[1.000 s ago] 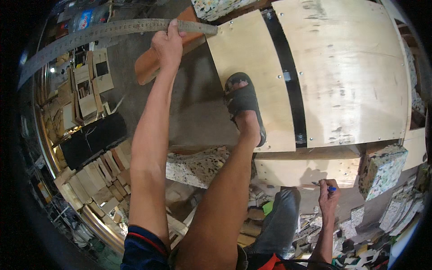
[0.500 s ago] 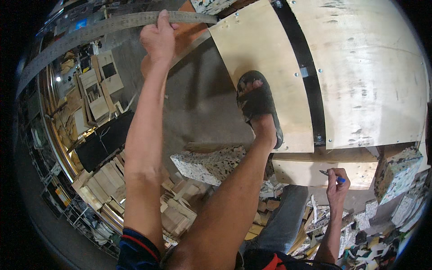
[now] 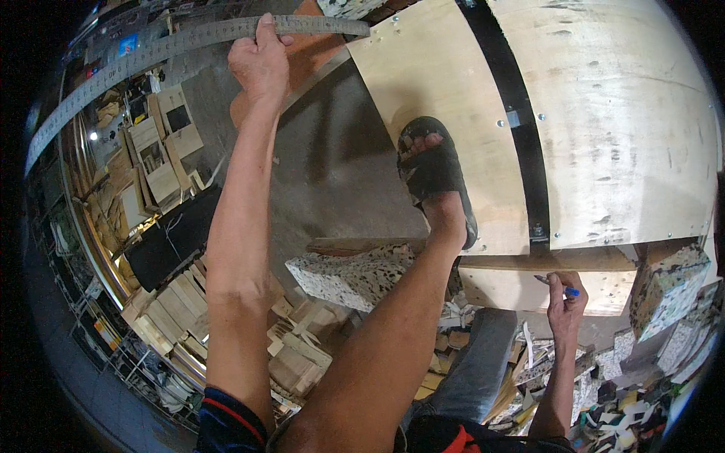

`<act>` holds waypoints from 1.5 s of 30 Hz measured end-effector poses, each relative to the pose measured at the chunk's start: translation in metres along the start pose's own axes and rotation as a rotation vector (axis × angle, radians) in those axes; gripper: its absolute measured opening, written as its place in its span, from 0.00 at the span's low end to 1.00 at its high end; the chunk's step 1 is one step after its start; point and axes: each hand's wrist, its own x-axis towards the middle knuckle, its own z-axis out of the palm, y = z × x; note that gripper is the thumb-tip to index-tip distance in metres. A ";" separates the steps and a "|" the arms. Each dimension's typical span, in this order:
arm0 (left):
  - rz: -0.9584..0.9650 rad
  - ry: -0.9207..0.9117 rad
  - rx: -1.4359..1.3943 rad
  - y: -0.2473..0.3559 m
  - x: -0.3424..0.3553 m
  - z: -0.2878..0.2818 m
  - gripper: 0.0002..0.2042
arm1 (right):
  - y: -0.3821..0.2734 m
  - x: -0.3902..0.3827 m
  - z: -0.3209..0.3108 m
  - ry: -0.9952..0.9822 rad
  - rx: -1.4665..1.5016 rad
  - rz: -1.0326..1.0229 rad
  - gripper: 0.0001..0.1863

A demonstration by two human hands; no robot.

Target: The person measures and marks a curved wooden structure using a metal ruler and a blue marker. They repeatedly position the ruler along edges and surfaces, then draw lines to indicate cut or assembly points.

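Note:
My left hand (image 3: 260,62) reaches far forward and grips a long metal ruler (image 3: 151,53) that curves from the far left to the edge of a plywood panel (image 3: 430,83). My right hand (image 3: 564,302), low at the right, holds a blue pen (image 3: 555,285) with its tip against a smaller plywood piece (image 3: 513,291). My foot in a black sandal (image 3: 434,177) presses on the near edge of the plywood panel. A black strip (image 3: 513,121) separates that panel from a second, larger panel (image 3: 619,128).
A speckled foam block (image 3: 355,273) lies under my leg, another (image 3: 664,287) at the right. Stacks of small wooden frames and offcuts (image 3: 166,158) crowd the left side, with a black board (image 3: 170,241) among them. Scraps litter the lower right. Grey concrete floor (image 3: 332,158) shows ahead.
The view has shifted, so everything sits lower and more to the right. My left hand keeps its grip on the ruler; my right hand stays at the small plywood piece with the pen.

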 end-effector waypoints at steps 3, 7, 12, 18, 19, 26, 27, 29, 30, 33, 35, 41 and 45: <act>0.002 0.035 -0.004 0.005 -0.001 0.005 0.24 | 0.001 0.001 -0.002 -0.010 -0.006 0.001 0.08; -0.041 0.051 -0.074 0.004 -0.004 0.005 0.24 | -0.003 0.005 -0.001 0.001 0.000 0.040 0.08; -0.080 0.002 0.003 0.008 -0.004 0.001 0.23 | 0.002 0.009 0.002 0.033 0.000 -0.041 0.07; -0.084 0.027 -0.055 -0.004 0.002 0.002 0.23 | 0.009 0.012 0.003 0.005 -0.043 -0.060 0.05; -0.068 0.020 -0.040 -0.005 0.004 0.002 0.23 | 0.009 0.013 0.003 -0.005 -0.038 -0.054 0.05; -0.037 0.062 -0.077 -0.006 0.004 0.005 0.24 | 0.000 0.016 0.009 0.028 -0.027 -0.086 0.06; -0.028 0.045 -0.059 -0.004 0.003 0.005 0.24 | 0.000 0.016 0.008 0.026 -0.028 -0.075 0.06; -0.008 0.011 -0.024 -0.002 0.003 0.002 0.24 | 0.000 0.016 0.008 0.020 -0.037 -0.072 0.06; -0.014 0.013 -0.024 -0.004 0.004 0.002 0.24 | 0.001 0.017 0.007 0.016 -0.045 -0.078 0.06; -0.030 0.021 -0.010 -0.010 0.007 0.001 0.25 | -0.003 0.020 0.007 0.007 -0.060 -0.084 0.05; -0.035 0.018 0.005 -0.007 0.004 0.001 0.25 | -0.004 0.020 0.008 0.015 -0.054 -0.096 0.05; -0.044 0.004 0.001 -0.001 0.005 0.003 0.26 | 0.000 0.024 0.011 0.042 0.004 -0.143 0.04; -0.074 -0.002 0.174 0.004 0.011 0.002 0.27 | 0.003 0.024 0.007 0.079 0.012 -0.140 0.03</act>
